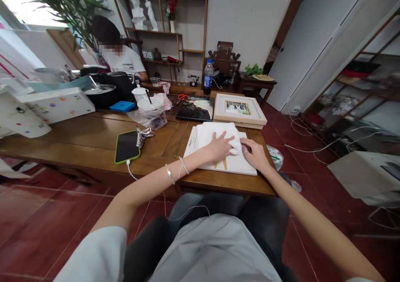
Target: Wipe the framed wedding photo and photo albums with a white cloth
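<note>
Top sheet point(215, 131): plain white is seen.
Board point(239, 166) beneath: white, marked with yellow near its 6 o'clock edge.
Picture frame point(255, 109), 1 o'clock from the board: pale wood tone, lined with white.
Bottle point(208, 78), 12 o'clock: dark, capped and labelled in blue.
Scissors point(182, 97), 11 o'clock: handles coloured orange.
Flat block point(122, 106), 10 o'clock: bright blue.
Phone point(127, 146), 9 o'clock: black, edged in lime green.
Table point(165, 134): brown.
Floor point(56, 219): dark red.

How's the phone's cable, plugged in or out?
Plugged in: the white cable meets the near edge of the phone. Its screen is dark, so I cannot tell whether it's charging.
</note>
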Motion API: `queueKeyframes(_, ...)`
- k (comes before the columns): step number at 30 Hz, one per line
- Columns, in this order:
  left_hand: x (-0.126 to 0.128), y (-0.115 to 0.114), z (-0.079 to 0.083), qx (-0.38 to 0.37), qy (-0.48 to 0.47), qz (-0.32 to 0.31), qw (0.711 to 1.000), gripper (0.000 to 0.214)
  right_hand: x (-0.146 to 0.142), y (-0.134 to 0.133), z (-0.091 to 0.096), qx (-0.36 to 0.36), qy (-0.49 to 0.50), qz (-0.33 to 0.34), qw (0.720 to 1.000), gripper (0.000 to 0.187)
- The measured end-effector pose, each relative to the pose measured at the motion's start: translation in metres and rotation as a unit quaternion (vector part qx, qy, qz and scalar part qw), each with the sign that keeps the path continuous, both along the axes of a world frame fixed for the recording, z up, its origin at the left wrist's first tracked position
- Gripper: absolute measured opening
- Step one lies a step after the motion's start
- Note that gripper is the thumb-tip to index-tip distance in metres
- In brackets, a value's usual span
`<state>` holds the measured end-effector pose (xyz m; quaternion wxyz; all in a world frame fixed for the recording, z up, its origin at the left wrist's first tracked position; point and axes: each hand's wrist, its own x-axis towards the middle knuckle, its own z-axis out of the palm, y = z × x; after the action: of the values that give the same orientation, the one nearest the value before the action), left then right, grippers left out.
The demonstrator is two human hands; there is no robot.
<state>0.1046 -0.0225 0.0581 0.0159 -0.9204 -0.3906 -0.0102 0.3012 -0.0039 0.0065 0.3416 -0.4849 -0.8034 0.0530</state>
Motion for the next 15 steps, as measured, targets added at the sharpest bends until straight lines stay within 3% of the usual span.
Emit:
queueKeyframes(4, -0.001, -0.054, 0.011, 0.010, 0.045, -0.029, 0.999, 0.028, 0.000, 0.000, -0.001, 0.003, 0.001, -0.006, 1.000, 0.032)
queueKeyframes(8, -0.008, -0.099, 0.006, 0.005, 0.060, -0.076, 0.995, 0.023, 0.001, 0.000, -0.001, 0.001, 0.008, 0.003, 1.000, 0.033)
queueKeyframes(11, -0.014, -0.112, -0.001, 0.035, 0.042, -0.088, 0.995, 0.022, 0.001, 0.000, -0.002, -0.001, 0.013, 0.005, 1.000, 0.033)
queueKeyframes(15, -0.016, -0.102, 0.003, 0.021, 0.043, -0.087, 0.995, 0.024, 0.001, 0.000, -0.002, 0.002, 0.015, 0.010, 1.000, 0.034)
